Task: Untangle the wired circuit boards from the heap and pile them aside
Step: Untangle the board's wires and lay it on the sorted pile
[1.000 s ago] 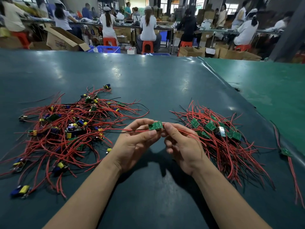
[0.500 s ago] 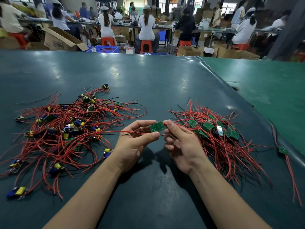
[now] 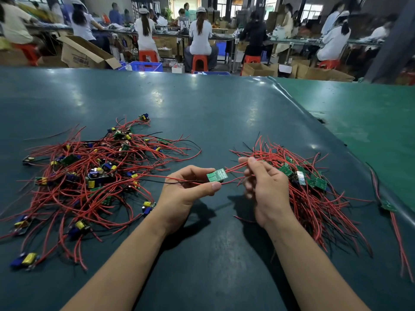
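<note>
Right hand (image 3: 267, 189) rightward; perhaps workshop table (image 3: 213, 113).

Light falls from overhead onto my table (image 3: 202, 113), leaving pale glare patches at twelve o'clock and a brighter glint toward two. Soft dark shadows pool just under my left hand (image 3: 186, 194) and right hand (image 3: 267, 194), toward six. My right fingers (image 3: 249, 187) smear with motion blur. The workers (image 3: 199, 34) at twelve are soft and hazy, with bright windows behind them. The wide lens bows the table's far edge, stretching things at three and nine.
</note>
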The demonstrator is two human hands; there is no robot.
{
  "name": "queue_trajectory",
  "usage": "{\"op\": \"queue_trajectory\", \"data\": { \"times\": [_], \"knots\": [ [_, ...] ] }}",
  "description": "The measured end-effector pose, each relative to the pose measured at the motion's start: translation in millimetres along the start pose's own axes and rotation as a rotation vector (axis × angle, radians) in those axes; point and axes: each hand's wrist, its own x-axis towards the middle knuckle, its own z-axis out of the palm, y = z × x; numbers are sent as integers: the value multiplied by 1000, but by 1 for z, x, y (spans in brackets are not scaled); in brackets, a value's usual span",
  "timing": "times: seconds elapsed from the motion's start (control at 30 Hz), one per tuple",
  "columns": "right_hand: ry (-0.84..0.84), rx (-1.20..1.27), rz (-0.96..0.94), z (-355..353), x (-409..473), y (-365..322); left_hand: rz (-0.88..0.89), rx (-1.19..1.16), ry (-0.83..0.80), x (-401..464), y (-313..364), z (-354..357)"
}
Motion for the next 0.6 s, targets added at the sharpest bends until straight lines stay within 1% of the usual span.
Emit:
{"op": "queue_trajectory", "data": {
  "times": [0.07, 0.13, 0.27, 0.33, 0.4, 0.43, 0.53, 0.6],
  "knots": [
    [55, 49, -20, -4, 4, -2, -8, -8, 0, 0, 0, 0],
    [71, 101, -22, -6, 5, -1, -11, -18, -2, 0, 1, 1],
    [68, 213, 33, -4, 6, -1, -13, -57, -31, -1, 2, 2],
    [38, 271, 57, -5, 6, -3, -10, -76, -36, -1, 3, 2],
    [-58, 255, 61, -6, 4, -4, -7, -132, -5, 1, 3, 1],
    [-142, 203, 58, -6, 1, -4, -10, -172, 20, 3, 3, 0],
    [-413, -54, 48, 0, -10, 5, -39, -246, 31, 5, 4, 0],
    [-486, -195, -42, 4, -16, 13, -46, -214, -8, 4, 3, 0]
  ]
}}
